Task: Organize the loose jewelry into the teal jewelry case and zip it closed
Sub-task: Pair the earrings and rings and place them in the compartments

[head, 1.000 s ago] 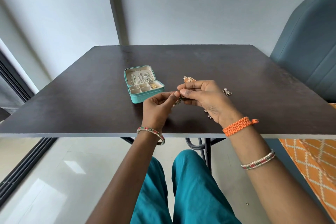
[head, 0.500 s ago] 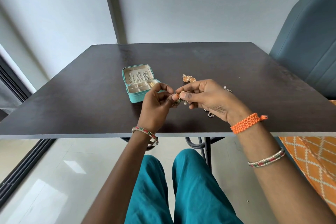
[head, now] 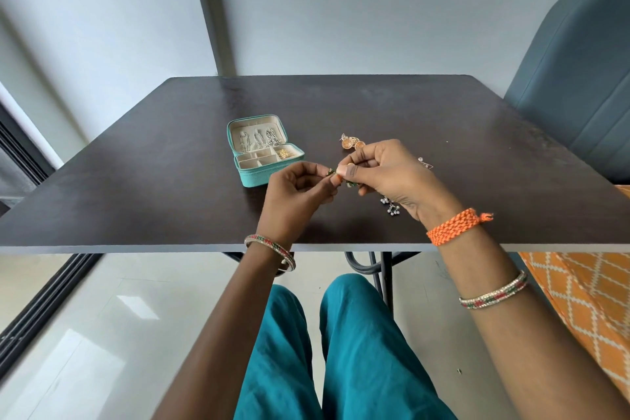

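Note:
The teal jewelry case [head: 254, 177] lies open on the dark table [head: 170, 153], with chains hung in its lid and a gold piece in one tray compartment. Just right of the case, my left hand [head: 300, 191] and my right hand [head: 385, 174] meet over the table and together pinch a small green earring [head: 351, 183]. Round gold earrings [head: 351, 141] lie beyond my right hand. A silver beaded earring [head: 391, 206] lies under my right wrist. A small silver piece [head: 426, 164] sits to the right of that hand.
A blue-grey padded chair [head: 579, 78] stands at the table's right side. An orange patterned cloth [head: 586, 300] hangs at the lower right. The table's front edge runs just under my wrists, with my teal-clad legs below it.
Both hands have kept working the small green earring between their fingertips. My left hand has shifted slightly left, and the piece now shows between the two hands.

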Tool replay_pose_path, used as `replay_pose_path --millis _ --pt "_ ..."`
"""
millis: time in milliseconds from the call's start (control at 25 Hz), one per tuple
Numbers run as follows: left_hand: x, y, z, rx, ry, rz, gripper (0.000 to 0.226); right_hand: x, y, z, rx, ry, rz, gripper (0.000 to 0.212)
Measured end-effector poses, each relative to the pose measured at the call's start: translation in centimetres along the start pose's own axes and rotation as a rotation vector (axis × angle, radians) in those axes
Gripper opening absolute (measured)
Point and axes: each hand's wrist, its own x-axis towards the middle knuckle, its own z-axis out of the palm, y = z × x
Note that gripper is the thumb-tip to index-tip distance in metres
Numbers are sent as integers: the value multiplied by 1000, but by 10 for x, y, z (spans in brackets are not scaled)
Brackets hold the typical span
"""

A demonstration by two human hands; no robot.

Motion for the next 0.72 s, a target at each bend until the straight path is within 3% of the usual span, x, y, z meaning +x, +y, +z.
replay_pose_path --millis 160,320,480,720 --pt "-1 5 -1 -197 -20 -177 7 -2 -1 2 -32 28 -49 3" --pt "-4 10 0 -334 9 -247 10 -4 -1 0 189 -7 5 15" --pt "-5 13 -2 -377 14 -306 9 -9 0 -7 351 -68 94 18" --pt "-7 13 -4 -316 79 -343 4 -13 -1 -11 371 -128 155 17"
